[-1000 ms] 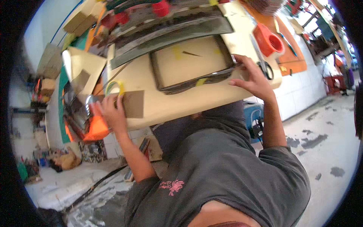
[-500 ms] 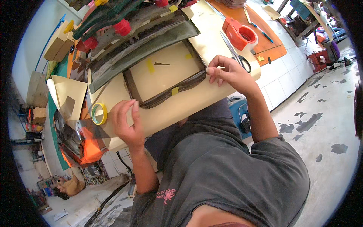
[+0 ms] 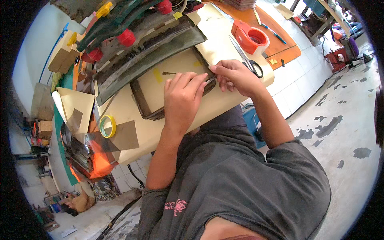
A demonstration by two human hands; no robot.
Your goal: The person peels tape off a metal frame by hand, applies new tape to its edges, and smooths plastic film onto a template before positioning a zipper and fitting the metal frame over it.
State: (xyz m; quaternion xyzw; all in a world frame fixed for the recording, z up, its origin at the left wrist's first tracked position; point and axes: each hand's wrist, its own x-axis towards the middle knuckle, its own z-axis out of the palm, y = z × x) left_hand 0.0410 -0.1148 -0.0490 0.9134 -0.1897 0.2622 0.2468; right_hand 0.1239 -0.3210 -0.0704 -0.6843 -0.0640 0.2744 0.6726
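A thin dark rectangular frame (image 3: 140, 96) lies on a board covered with cream paper (image 3: 218, 105). My left hand (image 3: 182, 98) reaches across the frame's front bar, its fingers drawn together near the right front corner. At that corner my right hand (image 3: 234, 78) pinches thumb and forefinger together; whatever sits between the fingertips is too small to make out. The left hand hides much of the front bar. Inside the frame are a yellow tape piece (image 3: 157, 75) and a small dark sliver (image 3: 169, 73). Behind it rests a long, dark, curved strip (image 3: 152, 60).
Black-handled scissors (image 3: 254, 69) and a red tape dispenser (image 3: 250, 37) lie right of the frame. A yellow tape roll (image 3: 107, 126) and a dark translucent sheet (image 3: 126, 136) are at the left. Green clamps with red knobs (image 3: 126, 37) stand at the back.
My left hand has moved right, from the frame's left front corner to beside my right hand. My right hand stays at the right front corner, its fingers closer together.
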